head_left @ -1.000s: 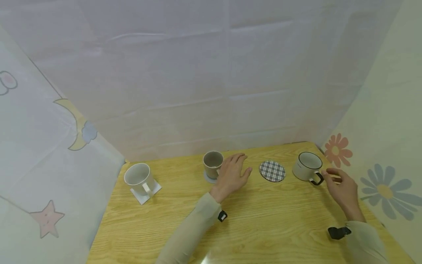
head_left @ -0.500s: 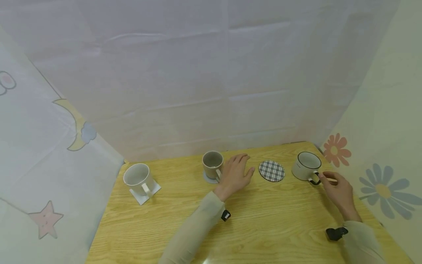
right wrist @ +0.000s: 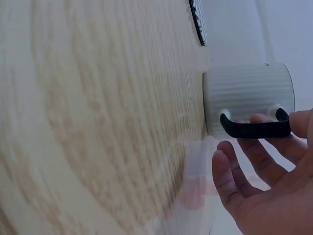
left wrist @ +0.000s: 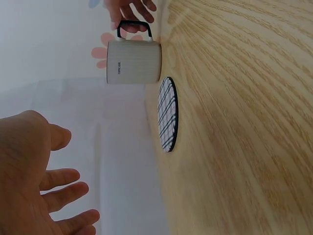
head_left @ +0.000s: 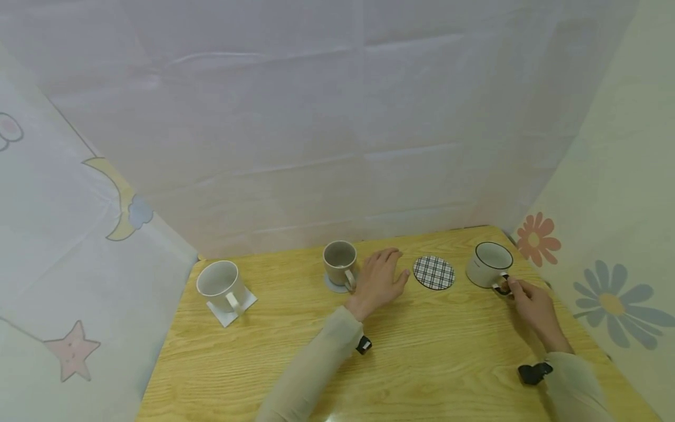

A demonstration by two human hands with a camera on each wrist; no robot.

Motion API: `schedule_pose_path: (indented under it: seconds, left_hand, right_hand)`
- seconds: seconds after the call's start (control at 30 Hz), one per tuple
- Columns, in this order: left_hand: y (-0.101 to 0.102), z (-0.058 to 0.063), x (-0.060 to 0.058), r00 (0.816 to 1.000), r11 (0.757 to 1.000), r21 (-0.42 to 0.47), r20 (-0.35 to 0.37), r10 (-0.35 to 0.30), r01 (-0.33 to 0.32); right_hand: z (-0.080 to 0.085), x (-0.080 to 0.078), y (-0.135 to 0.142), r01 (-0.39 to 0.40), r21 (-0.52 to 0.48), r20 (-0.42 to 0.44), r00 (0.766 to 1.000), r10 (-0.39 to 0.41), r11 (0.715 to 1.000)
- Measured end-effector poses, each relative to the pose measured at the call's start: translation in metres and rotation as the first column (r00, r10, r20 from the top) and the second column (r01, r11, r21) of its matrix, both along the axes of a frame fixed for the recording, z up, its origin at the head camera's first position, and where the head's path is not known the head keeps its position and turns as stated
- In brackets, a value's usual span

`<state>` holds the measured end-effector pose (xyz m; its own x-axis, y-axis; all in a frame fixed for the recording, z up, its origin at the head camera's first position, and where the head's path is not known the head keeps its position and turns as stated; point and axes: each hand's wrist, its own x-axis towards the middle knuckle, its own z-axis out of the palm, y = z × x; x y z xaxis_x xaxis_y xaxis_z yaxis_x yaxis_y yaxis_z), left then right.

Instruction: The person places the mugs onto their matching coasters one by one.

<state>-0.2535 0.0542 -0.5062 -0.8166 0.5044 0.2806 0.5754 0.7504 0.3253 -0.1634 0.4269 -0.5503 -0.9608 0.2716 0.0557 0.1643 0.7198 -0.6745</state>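
Note:
A white mug (head_left: 482,271) with a dark rim and black handle stands upright on the table at the right. My right hand (head_left: 534,305) grips its handle (right wrist: 259,129); in the right wrist view two fingers reach through the loop and the thumb lies at its top. My left hand (head_left: 378,281) is held with fingers spread, right beside a grey-brown mug (head_left: 337,264) on a round grey coaster (head_left: 332,285). Nothing is in that hand. Between the hands lies a round plaid coaster (head_left: 434,272), also seen edge-on in the left wrist view.
A larger white mug (head_left: 217,284) rests on a square white coaster (head_left: 224,316) at the left of the wooden table (head_left: 422,363). A pale sheet (head_left: 316,146) hangs behind the table, with patterned sheets at both sides.
My right hand has moved left onto the white mug's handle and taken hold of it. My left hand has drifted slightly right, uncovering the grey-brown mug's handle. The mugs stay in place.

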Motion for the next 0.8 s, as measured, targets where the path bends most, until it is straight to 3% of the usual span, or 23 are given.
schedule_pose_path:
  seconds: [0.43,0.6,0.8]
  left_hand:
    - [0.023,-0.015,-0.001,0.998,1.0,-0.025,0.06,-0.006,0.007]
    - [0.031,-0.022,-0.004,0.998,1.0,-0.018,0.062,0.017,-0.016]
    - [0.039,-0.028,-0.005,0.994,0.999,-0.034,0.099,0.038,-0.035]
  right_hand:
    - [0.001,0.0,-0.001,-0.065,-0.11,0.006,0.998,0.066,0.992]
    - [0.0,0.0,0.001,-0.065,-0.09,0.019,0.998,0.067,0.994]
    - [0.0,-0.001,-0.001,-0.068,-0.161,0.025,0.997,0.073,0.985]
